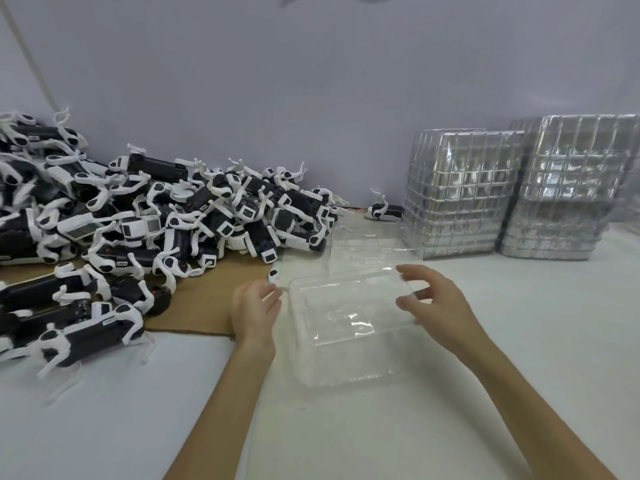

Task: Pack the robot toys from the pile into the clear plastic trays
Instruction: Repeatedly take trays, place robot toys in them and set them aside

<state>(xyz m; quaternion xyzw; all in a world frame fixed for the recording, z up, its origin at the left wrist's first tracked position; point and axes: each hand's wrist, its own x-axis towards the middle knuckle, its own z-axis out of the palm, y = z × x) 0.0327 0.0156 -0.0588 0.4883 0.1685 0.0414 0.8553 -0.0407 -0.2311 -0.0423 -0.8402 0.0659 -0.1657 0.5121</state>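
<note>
On the table (346,427), clear tray (346,327) — right hand (436,306) pinching its edge, left hand (254,313) relaxed.

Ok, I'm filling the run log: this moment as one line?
left hand: open beside tray | right hand: at tray's right corner, hold unclear | tray: empty | toy pile: unpacked

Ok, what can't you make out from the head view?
Head view:
- pile of robot toys: cut off by left edge.
- right tray stack: cut off by right edge.
- clear tray: transparent, compartments unreadable.
- right hand: grip on tray unclear, see-through rim.
- left hand: fingertips motion-blurred.
</note>
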